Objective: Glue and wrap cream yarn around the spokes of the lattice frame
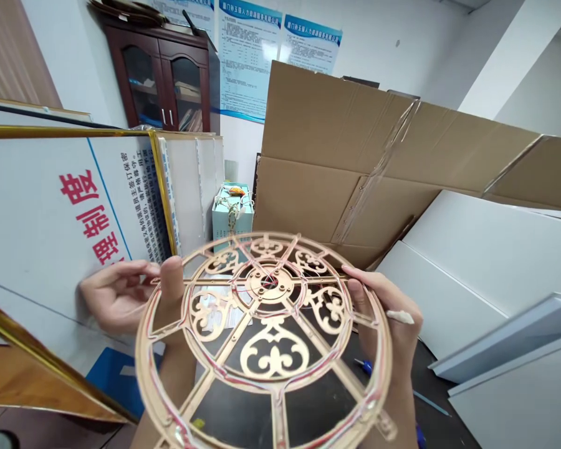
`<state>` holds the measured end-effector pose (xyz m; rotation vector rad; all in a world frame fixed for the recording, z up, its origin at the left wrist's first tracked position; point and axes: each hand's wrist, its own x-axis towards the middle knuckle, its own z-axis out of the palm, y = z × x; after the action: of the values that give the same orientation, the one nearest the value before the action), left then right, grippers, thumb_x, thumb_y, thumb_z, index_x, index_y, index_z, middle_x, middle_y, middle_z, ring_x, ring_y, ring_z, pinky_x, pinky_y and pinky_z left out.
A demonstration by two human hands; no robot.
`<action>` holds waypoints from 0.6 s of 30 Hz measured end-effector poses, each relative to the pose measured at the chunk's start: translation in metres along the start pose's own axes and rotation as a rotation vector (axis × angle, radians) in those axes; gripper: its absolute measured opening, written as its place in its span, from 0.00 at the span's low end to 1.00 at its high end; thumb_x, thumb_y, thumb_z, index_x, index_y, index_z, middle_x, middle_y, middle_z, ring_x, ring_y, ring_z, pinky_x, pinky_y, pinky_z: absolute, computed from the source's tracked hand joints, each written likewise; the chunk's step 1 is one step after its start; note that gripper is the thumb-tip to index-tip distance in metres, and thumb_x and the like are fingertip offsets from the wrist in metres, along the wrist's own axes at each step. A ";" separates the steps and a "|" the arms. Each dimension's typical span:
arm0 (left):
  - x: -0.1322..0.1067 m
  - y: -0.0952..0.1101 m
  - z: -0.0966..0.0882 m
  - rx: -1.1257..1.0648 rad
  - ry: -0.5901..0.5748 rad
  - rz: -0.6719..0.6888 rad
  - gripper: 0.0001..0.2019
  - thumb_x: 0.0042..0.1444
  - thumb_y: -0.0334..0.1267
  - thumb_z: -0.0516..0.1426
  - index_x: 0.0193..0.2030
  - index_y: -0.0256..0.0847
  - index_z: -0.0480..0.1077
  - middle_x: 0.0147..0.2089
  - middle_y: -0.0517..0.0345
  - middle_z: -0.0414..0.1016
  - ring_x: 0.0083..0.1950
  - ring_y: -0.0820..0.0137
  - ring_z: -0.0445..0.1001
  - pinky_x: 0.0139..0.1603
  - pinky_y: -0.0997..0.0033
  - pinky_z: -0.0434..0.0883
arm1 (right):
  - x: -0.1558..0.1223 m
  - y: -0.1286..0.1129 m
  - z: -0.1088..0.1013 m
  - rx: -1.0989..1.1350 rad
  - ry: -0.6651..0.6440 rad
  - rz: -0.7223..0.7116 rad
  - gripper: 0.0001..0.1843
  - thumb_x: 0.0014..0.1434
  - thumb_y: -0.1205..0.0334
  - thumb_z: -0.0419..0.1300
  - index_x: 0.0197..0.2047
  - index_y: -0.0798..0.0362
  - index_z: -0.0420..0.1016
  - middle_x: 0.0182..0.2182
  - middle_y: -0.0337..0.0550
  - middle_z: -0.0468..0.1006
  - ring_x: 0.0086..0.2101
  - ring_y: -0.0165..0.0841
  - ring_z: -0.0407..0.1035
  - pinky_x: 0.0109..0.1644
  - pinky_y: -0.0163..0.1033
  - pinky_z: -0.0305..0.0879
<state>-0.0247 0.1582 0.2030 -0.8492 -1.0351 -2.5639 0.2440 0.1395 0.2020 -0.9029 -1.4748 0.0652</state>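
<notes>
A large round gold lamp frame (283, 284) is held up before me, tilted, its far edge higher in the picture. It has an outer ring, an inner ring, spokes and heart-shaped scrollwork around a central hub. Red and white wires run along the rings and spokes. My left hand (119, 296) grips the left rim, thumb raised on the near side. My right hand (395, 312) pinches the right rim between thumb and fingers. A small white wrap or scrap (400, 317) sits on one right finger.
Below the frame lies a dark table (430, 374) with a blue-handled tool (365, 366) and a thin blue stick (431, 403). Cardboard (327, 125) stands behind, white panels (449, 255) at right, framed signboards (116, 199) at left. A light-blue box (234, 218) holds cords.
</notes>
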 end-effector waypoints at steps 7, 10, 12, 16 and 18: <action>0.000 -0.011 0.007 -0.071 -0.140 -0.173 0.33 0.45 0.68 0.66 0.40 0.39 0.70 0.27 0.61 0.69 0.23 0.72 0.68 0.24 0.71 0.64 | 0.005 0.002 0.002 -0.065 0.152 -0.200 0.13 0.66 0.67 0.64 0.52 0.50 0.83 0.38 0.45 0.83 0.34 0.34 0.76 0.37 0.38 0.68; 0.000 -0.014 0.004 -0.045 -0.275 -0.259 0.38 0.46 0.74 0.62 0.47 0.38 0.75 0.32 0.52 0.76 0.26 0.66 0.76 0.24 0.69 0.69 | 0.004 0.004 0.004 -0.046 0.175 -0.213 0.14 0.65 0.69 0.65 0.53 0.50 0.83 0.39 0.45 0.83 0.36 0.36 0.77 0.39 0.40 0.70; -0.002 -0.011 0.003 -0.039 -0.310 -0.272 0.40 0.48 0.75 0.60 0.50 0.38 0.77 0.35 0.48 0.79 0.31 0.62 0.79 0.27 0.67 0.73 | 0.003 0.006 0.005 -0.043 0.189 -0.201 0.13 0.66 0.68 0.64 0.52 0.51 0.83 0.40 0.45 0.83 0.38 0.37 0.78 0.42 0.41 0.71; -0.003 0.001 0.003 -0.018 -0.386 -0.161 0.34 0.59 0.69 0.57 0.55 0.39 0.78 0.45 0.47 0.82 0.41 0.62 0.82 0.34 0.68 0.77 | 0.002 0.012 0.006 -0.043 0.173 -0.122 0.13 0.67 0.62 0.64 0.53 0.50 0.83 0.40 0.45 0.83 0.38 0.37 0.78 0.43 0.41 0.72; -0.002 0.004 0.001 -0.003 -0.501 -0.117 0.34 0.61 0.66 0.58 0.60 0.41 0.76 0.49 0.46 0.82 0.44 0.62 0.82 0.38 0.67 0.78 | 0.002 0.014 0.007 -0.051 0.175 -0.084 0.13 0.67 0.60 0.64 0.53 0.50 0.83 0.41 0.45 0.83 0.39 0.37 0.78 0.43 0.42 0.73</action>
<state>-0.0216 0.1557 0.2046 -1.5238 -1.2389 -2.5007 0.2452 0.1539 0.1950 -0.8643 -1.3546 -0.1118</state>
